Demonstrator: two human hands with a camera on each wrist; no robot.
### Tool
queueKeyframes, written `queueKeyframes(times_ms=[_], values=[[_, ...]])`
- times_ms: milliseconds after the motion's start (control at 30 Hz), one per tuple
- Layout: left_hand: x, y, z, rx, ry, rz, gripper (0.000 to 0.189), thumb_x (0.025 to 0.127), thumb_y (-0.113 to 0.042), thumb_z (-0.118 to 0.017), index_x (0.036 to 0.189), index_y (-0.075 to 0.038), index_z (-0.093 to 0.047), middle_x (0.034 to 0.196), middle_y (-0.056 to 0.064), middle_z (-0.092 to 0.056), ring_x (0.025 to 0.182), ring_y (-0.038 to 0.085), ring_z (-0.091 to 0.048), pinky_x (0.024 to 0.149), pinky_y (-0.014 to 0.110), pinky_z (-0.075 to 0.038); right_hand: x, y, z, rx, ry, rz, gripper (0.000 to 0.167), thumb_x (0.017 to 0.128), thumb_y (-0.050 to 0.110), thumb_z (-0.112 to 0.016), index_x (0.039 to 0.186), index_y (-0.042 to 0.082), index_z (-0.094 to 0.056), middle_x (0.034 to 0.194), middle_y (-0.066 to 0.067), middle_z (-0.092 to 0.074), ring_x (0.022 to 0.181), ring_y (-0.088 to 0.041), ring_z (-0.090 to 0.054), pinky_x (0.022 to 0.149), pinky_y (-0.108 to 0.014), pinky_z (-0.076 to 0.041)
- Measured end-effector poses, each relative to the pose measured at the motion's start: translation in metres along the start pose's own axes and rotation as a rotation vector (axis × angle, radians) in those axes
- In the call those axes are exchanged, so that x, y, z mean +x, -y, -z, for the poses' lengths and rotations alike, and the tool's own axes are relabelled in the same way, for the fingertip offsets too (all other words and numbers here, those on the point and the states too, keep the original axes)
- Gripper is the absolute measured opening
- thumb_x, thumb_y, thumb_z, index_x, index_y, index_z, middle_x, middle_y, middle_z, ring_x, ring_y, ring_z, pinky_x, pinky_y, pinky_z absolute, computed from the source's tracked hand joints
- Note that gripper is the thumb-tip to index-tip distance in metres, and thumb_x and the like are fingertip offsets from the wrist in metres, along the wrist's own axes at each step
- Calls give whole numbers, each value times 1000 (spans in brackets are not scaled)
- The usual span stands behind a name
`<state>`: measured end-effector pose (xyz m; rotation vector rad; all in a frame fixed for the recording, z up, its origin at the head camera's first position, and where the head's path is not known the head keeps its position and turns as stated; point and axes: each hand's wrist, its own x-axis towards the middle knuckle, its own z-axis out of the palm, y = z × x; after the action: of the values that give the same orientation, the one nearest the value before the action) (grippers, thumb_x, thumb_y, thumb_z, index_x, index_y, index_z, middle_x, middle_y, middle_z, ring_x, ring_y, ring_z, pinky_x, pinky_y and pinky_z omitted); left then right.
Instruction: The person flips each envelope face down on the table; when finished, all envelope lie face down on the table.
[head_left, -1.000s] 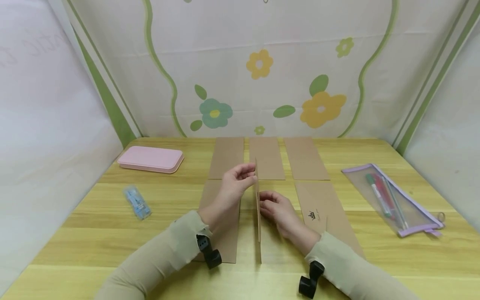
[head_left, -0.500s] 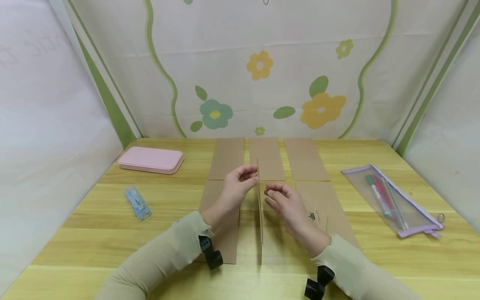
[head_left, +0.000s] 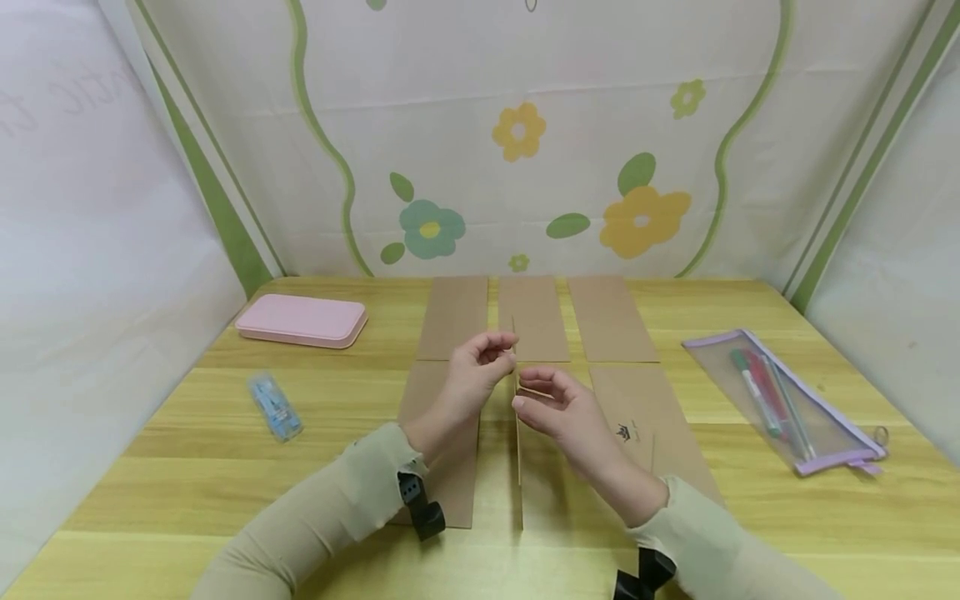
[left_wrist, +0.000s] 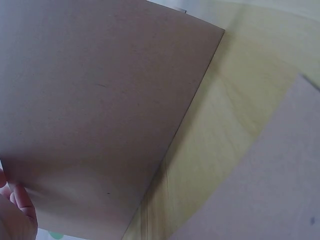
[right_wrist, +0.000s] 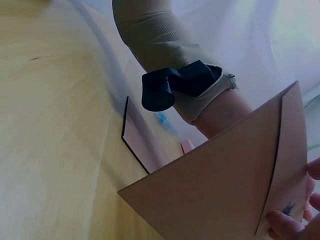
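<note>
A brown kraft paper envelope [right_wrist: 220, 175] stands on its long edge at the table's middle, nearly edge-on in the head view. My left hand [head_left: 483, 367] holds its far upper part between thumb and fingers, from the left side. On the right side, my right hand [head_left: 558, 408] has thumb and bent fingers at the envelope's upper edge and appears to pinch its flap. In the right wrist view, the thumb [right_wrist: 285, 225] lies beside a small dark crown print [right_wrist: 288, 207] near the flap line. The left wrist view shows the envelope's plain face [left_wrist: 100, 110].
Flat brown pieces lie around: left [head_left: 442, 450], right with a crown print [head_left: 637, 400], and three at the back [head_left: 528, 317]. A pink case [head_left: 300, 319] and small blue packet [head_left: 274, 407] lie left. A mesh pouch with pens [head_left: 780, 400] lies right.
My right hand moved up and slightly away from the envelope, then came back leftward to its upper edge. The left hand has kept its hold almost unmoved. More brown paper shows right of the edge.
</note>
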<state>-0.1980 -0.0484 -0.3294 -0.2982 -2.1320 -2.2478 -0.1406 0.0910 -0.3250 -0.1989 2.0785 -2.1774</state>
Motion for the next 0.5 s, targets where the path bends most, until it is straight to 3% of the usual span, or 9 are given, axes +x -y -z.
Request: queueKeyframes(times_ms=[233, 367, 500], values=[[0, 1, -1, -26, 11, 4, 24, 80, 5, -58, 103, 10, -60, 85, 3, -58, 74, 7, -51, 65, 18, -45, -2, 6, 3, -167, 53, 66, 33, 85, 5, -61, 116, -6, -56, 123, -21, -56, 110, -32, -57, 86, -32, -51], [-1, 2, 0, -34, 25, 12, 21, 81, 4, -57, 101, 8, -61, 86, 0, -57, 75, 8, -52, 67, 20, -48, -1, 9, 7, -261, 72, 83, 31, 86, 8, -61, 115, -5, -59, 119, -21, -59, 105, -30, -60, 84, -32, -52], [-2, 5, 0, -24, 44, 16, 19, 83, 1, -57, 101, 6, -61, 88, 6, -57, 75, 10, -53, 68, 21, -47, -1, 11, 9, -366, 71, 111, 27, 87, 7, -59, 112, -1, -64, 113, -16, -64, 99, -24, -63, 80, -28, -53]])
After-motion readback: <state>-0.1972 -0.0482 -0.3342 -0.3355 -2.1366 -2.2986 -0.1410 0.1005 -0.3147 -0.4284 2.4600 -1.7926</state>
